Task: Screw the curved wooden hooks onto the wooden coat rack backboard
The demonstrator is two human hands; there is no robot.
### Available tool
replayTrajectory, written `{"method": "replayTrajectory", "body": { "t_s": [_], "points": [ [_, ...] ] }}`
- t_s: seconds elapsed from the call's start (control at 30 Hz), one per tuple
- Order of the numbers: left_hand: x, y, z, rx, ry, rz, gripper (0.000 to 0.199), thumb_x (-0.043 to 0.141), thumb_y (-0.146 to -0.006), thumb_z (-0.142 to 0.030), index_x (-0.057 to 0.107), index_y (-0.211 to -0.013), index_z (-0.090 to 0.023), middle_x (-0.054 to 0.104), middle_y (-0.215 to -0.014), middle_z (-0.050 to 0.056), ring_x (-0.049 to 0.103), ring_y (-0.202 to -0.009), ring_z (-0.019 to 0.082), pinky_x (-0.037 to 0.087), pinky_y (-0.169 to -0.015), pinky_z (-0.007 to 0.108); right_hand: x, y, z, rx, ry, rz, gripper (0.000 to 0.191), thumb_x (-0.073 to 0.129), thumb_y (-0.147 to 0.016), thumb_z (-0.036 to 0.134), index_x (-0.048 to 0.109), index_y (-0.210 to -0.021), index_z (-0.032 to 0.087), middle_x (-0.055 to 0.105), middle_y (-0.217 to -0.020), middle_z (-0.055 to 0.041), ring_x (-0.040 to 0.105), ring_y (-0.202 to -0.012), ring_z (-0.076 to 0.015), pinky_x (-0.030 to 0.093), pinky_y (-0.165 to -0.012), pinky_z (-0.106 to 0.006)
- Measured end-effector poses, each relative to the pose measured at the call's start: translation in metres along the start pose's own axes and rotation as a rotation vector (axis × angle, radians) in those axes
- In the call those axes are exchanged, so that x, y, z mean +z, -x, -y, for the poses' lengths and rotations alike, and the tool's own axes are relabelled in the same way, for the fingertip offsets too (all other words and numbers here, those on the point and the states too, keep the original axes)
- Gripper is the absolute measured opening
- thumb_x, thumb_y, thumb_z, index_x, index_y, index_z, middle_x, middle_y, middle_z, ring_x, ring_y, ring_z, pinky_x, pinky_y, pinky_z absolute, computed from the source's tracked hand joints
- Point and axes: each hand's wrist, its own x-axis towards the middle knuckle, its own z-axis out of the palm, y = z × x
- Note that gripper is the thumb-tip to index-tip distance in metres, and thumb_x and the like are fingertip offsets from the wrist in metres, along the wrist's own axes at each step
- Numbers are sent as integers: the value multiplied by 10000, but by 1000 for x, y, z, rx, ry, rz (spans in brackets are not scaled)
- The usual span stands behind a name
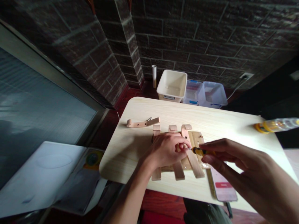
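Pale table (140, 109): my right fingers (216, 144) pinch screwdriver (197, 151), left fingers (184, 141) curl over wooden strips (196, 166), hold unclear; keep screwdriver straight.

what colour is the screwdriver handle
The screwdriver handle is yellow and black, showing best in the head view.

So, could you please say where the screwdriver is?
In the head view, the screwdriver is right of centre, in the right hand, its tip by the left hand.
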Motion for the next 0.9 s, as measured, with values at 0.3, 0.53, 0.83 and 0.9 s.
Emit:
{"method": "replayTrajectory", "body": {
  "t_s": [0.3, 0.53, 0.83, 0.9],
  "points": [
    [-2, 0, 2, 14, 29, 39, 221, 634, -903, -325, 806, -1035, -279, 780, -929, -15, 687, -864, 169, 474, -742, 251, -9, -9, 5, -96, 16, 151, 240, 650, -952, 371, 762, -1130, 255, 776, -1125, -98, 776, -915, -222, 645, -650, -213],
    [-2, 0, 4, 16, 23, 40, 216, 633, -932, -364, 814, -1017, -282, 788, -944, -19, 690, -890, 178, 467, -736, 249, -17, -5, 10, -163, 46, 204, 324, 615, -955, 342, 741, -1250, 300, 739, -1261, -101, 749, -1067, -284, 666, -759, -286],
    [-3, -1, 3, 15, 36, 42, 215, 637, -921, -334, 819, -1015, -267, 795, -976, -8, 697, -935, 201, 486, -773, 271, -15, -5, 2, -105, -17, 187, 262, 623, -952, 376, 776, -1147, 292, 768, -1184, -104, 774, -957, -295, 677, -774, -354],
    [-3, -1, 3, 11, 30, 41, 210, 642, -917, -328, 819, -1014, -270, 796, -997, -9, 700, -929, 200, 485, -772, 275, -15, -7, 2, -93, -30, 165, 250, 640, -938, 410, 794, -1092, 287, 787, -1106, -108, 779, -902, -300, 681, -721, -348]
  ]
}}
